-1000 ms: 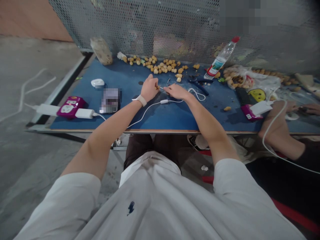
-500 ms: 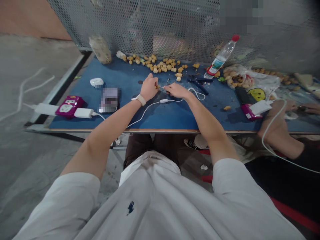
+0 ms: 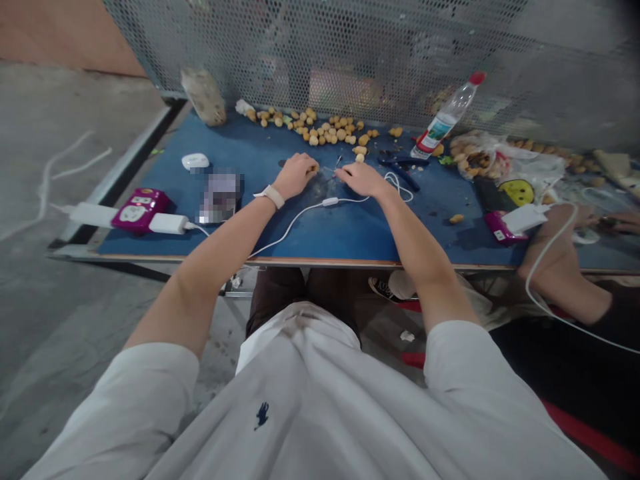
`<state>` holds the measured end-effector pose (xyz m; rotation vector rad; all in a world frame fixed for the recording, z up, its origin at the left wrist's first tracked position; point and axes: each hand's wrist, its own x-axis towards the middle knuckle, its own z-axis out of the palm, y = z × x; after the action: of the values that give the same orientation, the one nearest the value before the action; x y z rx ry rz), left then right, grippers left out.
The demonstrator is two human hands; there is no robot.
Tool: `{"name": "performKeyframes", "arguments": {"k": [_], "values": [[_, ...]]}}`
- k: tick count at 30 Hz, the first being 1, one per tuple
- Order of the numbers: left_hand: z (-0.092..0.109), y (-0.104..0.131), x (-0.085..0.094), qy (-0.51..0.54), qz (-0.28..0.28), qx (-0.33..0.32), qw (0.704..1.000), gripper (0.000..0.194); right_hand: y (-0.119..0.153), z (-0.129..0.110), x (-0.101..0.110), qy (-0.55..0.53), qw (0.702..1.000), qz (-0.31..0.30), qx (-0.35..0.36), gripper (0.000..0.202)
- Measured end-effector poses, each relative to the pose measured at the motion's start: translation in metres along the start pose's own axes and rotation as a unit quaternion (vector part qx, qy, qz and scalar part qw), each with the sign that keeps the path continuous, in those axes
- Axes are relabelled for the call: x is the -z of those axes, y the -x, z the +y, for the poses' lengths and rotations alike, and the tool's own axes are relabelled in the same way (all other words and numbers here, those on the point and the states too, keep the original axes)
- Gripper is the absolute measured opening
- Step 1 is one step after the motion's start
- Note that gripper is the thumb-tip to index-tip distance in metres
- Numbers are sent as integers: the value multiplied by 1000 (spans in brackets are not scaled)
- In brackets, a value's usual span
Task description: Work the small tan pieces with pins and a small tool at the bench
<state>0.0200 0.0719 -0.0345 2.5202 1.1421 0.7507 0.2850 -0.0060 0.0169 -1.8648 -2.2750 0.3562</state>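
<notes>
My left hand [image 3: 295, 175] is closed around a small tan gourd [image 3: 313, 169], only part of which shows at the fingertips. Opposite it, my right hand [image 3: 361, 178] pinches a slim tool with a thin metal shaft [image 3: 327, 169] pointing left at the gourd; whether the tip touches cannot be made out. The tool's handle is mostly hidden by my fingers. A white cable [image 3: 300, 212] with an inline switch [image 3: 330, 201] runs under my right wrist and loops beside it. Dark blue-handled pliers [image 3: 407, 177] lie to the right of that hand.
Several small gourds [image 3: 330, 130] lie along the mesh panel [image 3: 280, 60]. A bottle [image 3: 440, 123] leans at the back. On the left are a phone [image 3: 219, 199], a white case [image 3: 195, 162] and a purple power strip [image 3: 140, 210]. Another person's arm [image 3: 560, 260] rests on the right.
My hands have moved slightly apart, the left one turning lower and flatter. More of the thin shaft shows between them. The camera view has shifted a little.
</notes>
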Motion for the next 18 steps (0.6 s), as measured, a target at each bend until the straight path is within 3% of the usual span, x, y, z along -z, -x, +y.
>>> {"name": "performKeyframes", "arguments": {"k": [3,8,18], "values": [[-10,-3,0,21,-20,-15,999,34,0,0,-4,25,1000,3,1,69],[-23,-3,4,49,-21,-12,999,31,-1,0,-8,23,999,23,16,80],[-27,-7,3,48,-21,-22,998,22,-1,-9,-16,56,998,29,23,72]]}}
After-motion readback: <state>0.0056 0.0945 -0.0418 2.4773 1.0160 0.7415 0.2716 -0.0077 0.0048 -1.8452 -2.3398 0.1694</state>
